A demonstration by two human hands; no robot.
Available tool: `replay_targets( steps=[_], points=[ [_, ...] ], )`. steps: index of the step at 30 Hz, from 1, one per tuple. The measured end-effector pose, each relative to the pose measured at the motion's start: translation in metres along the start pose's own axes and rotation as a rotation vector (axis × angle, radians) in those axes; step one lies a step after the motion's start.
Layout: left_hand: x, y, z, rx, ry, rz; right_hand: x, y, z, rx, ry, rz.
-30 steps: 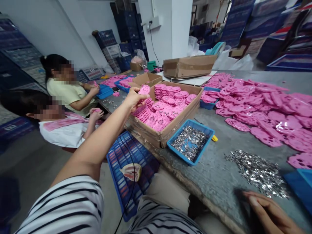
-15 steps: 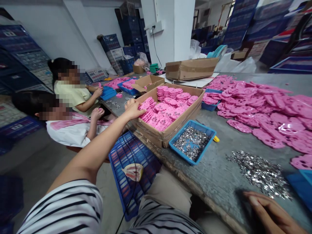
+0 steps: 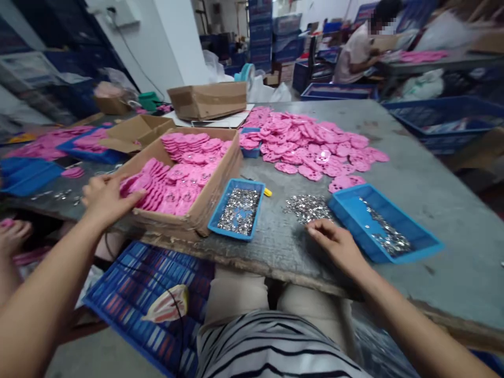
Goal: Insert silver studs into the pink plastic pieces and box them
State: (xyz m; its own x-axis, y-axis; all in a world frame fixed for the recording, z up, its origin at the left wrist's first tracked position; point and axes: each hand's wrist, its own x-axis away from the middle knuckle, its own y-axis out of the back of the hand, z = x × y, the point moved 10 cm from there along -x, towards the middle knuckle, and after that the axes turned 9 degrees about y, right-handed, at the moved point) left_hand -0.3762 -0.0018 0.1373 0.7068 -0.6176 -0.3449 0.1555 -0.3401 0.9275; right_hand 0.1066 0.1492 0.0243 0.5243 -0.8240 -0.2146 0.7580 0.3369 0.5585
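My left hand (image 3: 105,202) rests over the left edge of a cardboard box (image 3: 221,190), its fingers spread and the thumb against the pink pieces inside. Flat pink plastic pieces (image 3: 183,173) with rounded outlines fill that box in leaning rows and stacks, some bearing shiny metal bits. At the near edge of a pile of small shiny metal parts (image 3: 309,207), my right hand (image 3: 334,241) is closed, thumb and forefinger together. What its fingertips hold is too small to make out. A blue tray (image 3: 258,212) with similar metal parts stands between the box and the pile.
Right of my right hand lies a tilted blue tray (image 3: 423,242) with metal parts. Loose pink pieces (image 3: 311,142) heap up farther back. A yellow-ended tool (image 3: 268,192) lies by the tray. Below sits a blue crate (image 3: 129,283) with a fruit piece (image 3: 169,304). A co-worker's hand (image 3: 16,236) shows at left.
My view has swung right, bringing my right hand and the second blue tray fully into sight. My left hand stays at the box's left edge; my right hand stays beside the metal pile.
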Motion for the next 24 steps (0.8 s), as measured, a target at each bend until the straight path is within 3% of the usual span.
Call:
replay_targets(
  steps=[1,3,5,7,8,10,13,16,18,24],
  points=[
    [0.003,0.008,0.0,0.056,0.043,-0.075,-0.013,0.006,0.003,0.069,0.022,0.0],
    [0.019,0.03,-0.017,0.201,-0.007,-0.25,-0.048,0.016,0.008,0.294,0.041,0.004],
    [0.049,0.057,-0.053,0.335,-0.246,-0.435,-0.089,0.022,0.011,0.601,0.041,0.017],
    [0.091,0.077,-0.089,0.393,-0.523,-0.581,-0.127,0.025,-0.003,0.819,-0.092,0.062],
    [0.113,0.084,-0.104,0.411,-0.632,-0.633,-0.141,0.029,-0.018,0.865,-0.222,0.087],
    [0.156,0.089,-0.129,0.441,-0.822,-0.653,-0.166,0.035,-0.033,0.892,-0.306,0.068],
    [0.2,0.08,-0.147,0.567,-0.89,-0.494,-0.186,0.047,-0.06,0.864,-0.427,0.049],
    [0.237,0.053,-0.163,0.732,-0.909,-0.245,-0.195,0.065,-0.086,0.756,-0.544,0.025],
    [0.262,0.034,-0.179,0.8,-0.956,-0.156,-0.201,0.086,-0.097,0.715,-0.574,-0.046],
    [0.283,-0.04,-0.229,0.9,-0.83,0.144,-0.21,0.163,-0.121,0.789,-0.514,-0.16]
  ],
)
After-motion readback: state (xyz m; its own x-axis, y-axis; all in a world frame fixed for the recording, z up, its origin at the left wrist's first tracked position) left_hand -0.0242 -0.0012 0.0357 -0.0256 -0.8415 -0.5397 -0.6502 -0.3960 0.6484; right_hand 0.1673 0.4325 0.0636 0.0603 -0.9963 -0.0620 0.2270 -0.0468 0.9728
